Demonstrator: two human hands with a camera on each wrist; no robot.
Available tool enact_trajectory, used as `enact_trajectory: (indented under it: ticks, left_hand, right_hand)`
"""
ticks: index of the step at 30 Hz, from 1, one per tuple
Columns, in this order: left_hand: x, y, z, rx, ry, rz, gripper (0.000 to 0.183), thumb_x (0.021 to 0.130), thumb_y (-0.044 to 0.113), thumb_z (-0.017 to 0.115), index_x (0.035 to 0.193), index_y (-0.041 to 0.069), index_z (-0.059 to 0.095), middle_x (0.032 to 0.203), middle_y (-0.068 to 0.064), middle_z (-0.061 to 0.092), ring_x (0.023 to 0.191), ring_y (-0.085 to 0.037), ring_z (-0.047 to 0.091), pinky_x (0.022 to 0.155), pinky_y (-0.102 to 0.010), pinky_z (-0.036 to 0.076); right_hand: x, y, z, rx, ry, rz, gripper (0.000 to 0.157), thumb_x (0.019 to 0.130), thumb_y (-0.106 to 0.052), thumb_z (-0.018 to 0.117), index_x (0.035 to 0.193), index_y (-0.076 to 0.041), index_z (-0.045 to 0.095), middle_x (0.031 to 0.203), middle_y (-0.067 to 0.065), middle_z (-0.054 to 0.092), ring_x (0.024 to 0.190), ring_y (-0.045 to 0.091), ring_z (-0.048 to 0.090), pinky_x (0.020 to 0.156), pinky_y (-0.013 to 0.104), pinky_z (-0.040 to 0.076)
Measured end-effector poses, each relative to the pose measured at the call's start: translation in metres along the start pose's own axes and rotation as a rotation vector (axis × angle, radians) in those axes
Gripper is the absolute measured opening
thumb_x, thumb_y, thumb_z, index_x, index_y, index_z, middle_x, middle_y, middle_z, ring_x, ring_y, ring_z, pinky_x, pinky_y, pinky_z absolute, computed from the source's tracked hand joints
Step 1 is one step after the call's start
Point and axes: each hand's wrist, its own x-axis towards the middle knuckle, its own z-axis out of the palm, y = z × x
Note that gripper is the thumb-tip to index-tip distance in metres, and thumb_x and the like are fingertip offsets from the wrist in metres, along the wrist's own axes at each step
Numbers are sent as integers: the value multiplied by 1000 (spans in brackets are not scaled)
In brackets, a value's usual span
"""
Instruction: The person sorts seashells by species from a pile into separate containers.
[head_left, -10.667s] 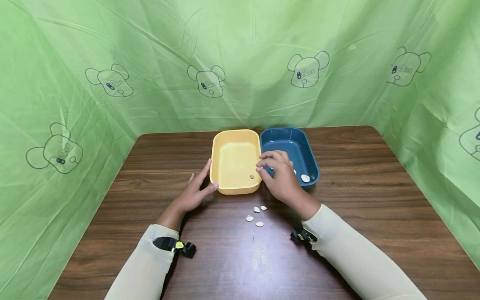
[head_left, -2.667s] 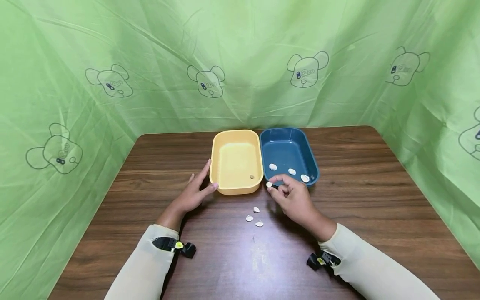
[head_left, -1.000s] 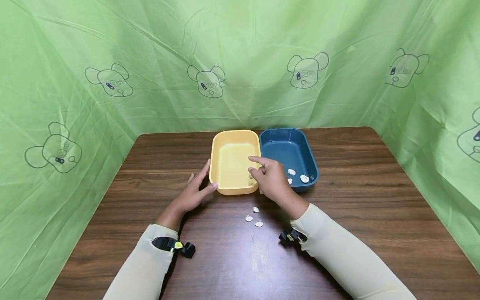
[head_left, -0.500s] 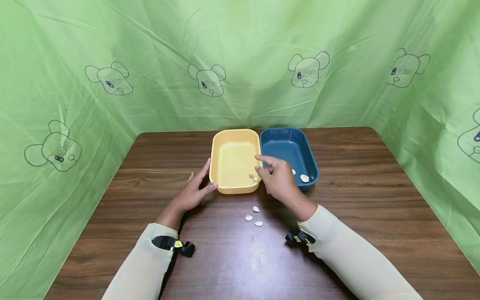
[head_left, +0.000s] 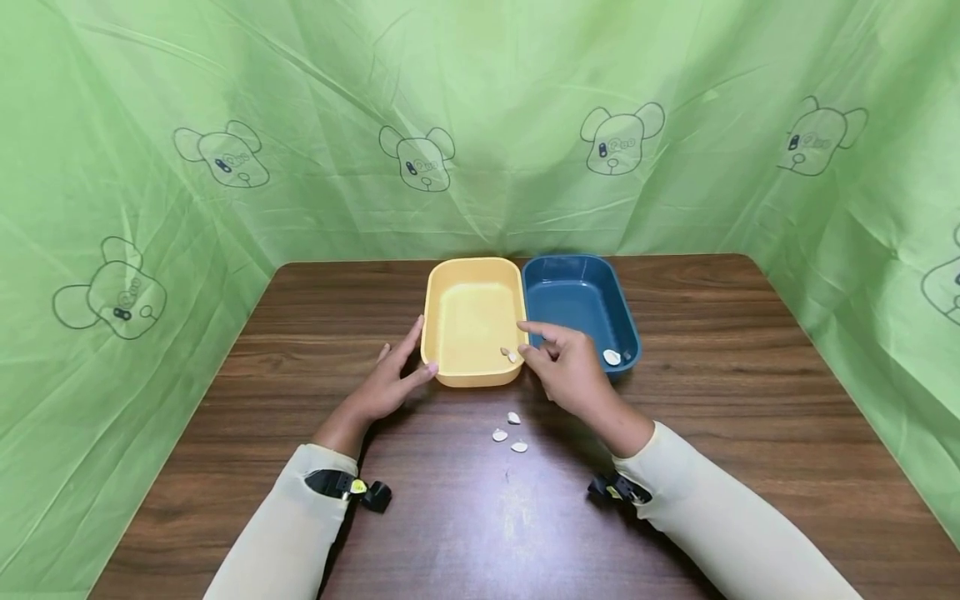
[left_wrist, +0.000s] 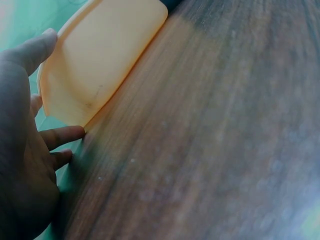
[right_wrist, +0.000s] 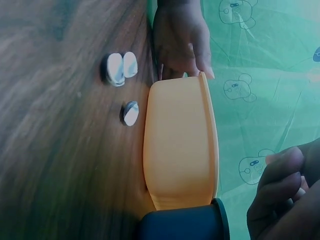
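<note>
My left hand (head_left: 386, 387) steadies the yellow tray (head_left: 472, 265), thumb and straight fingers against its left side. My right hand (head_left: 573, 371) hovers where the yellow and blue trays meet, thumb and forefinger apart, the other fingers bent in. No thing shows between the two tips in the head view. Two small seed kernels (head_left: 508, 354) lie in the yellow tray's near right corner. One white husk (head_left: 611, 357) shows in the blue tray (head_left: 573, 260); my right hand hides part of that tray. Three white pumpkin-like seeds (head_left: 513, 418) lie on the wooden table before the trays.
The trays stand side by side near the table's (head_left: 337, 287) far edge. A green curtain (head_left: 480, 200) with bear-head drawings hangs behind and along both sides. Each wrist carries a black strap camera (head_left: 375, 497).
A seed pinched by my right hand earlier is out of its fingertips, and a second kernel lies in the yellow tray. My right hand has drawn back rightward from over that tray. Left hand unmoved.
</note>
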Motion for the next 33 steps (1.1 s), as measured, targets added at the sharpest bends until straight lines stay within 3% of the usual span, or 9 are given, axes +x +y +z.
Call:
enact_trajectory:
  ticks: [7, 12, 14, 19, 21, 33]
  left_hand:
    - [1, -5, 2, -31, 15, 29, 94, 108, 58, 60, 178, 28, 6, 183, -10, 21, 168, -45, 21, 129, -78, -12]
    - [3, -12, 3, -43, 23, 49, 93, 109, 53, 62, 178, 25, 7, 183, -9, 22, 169, -43, 21, 128, -79, -12]
    - [3, -14, 3, -35, 16, 33, 91, 109, 51, 62, 178, 31, 5, 184, -5, 21, 170, -40, 21, 129, -77, -13]
    - [2, -4, 1, -4, -9, -18, 89, 111, 44, 61, 177, 35, 1, 184, -2, 19, 171, -34, 20, 132, -72, -13]
    - [1, 2, 0, 2, -17, -20, 90, 112, 40, 61, 178, 31, 1, 184, -4, 19, 171, -35, 20, 132, -73, -12]
    - [0, 2, 0, -5, -18, -20, 89, 112, 41, 60, 178, 32, 2, 184, -3, 17, 171, -35, 19, 132, -73, -13]
  right_hand:
    - [-9, 4, -5, -18, -30, -7, 36, 103, -6, 74, 139, -7, 76, 51, -4, 49, 38, 5, 42, 40, 22, 33]
    - [-15, 6, -6, -10, -71, -1, 36, 102, -7, 76, 138, -8, 77, 53, -4, 46, 40, 4, 40, 41, 21, 30]
    - [-17, 7, -6, -4, -88, -9, 35, 101, -6, 77, 137, -7, 77, 54, -3, 46, 40, 4, 40, 41, 21, 30]
    - [-22, 12, -5, 2, -120, -28, 34, 99, -4, 79, 133, -3, 78, 55, -4, 47, 40, 2, 40, 41, 20, 30]
    - [-23, 14, -5, 2, -128, -30, 33, 99, -4, 79, 132, -2, 79, 55, -4, 47, 40, 2, 40, 41, 20, 30]
    - [-30, 21, -6, 5, -205, 21, 31, 98, -3, 79, 129, 0, 80, 54, -4, 46, 36, 2, 40, 39, 19, 31]
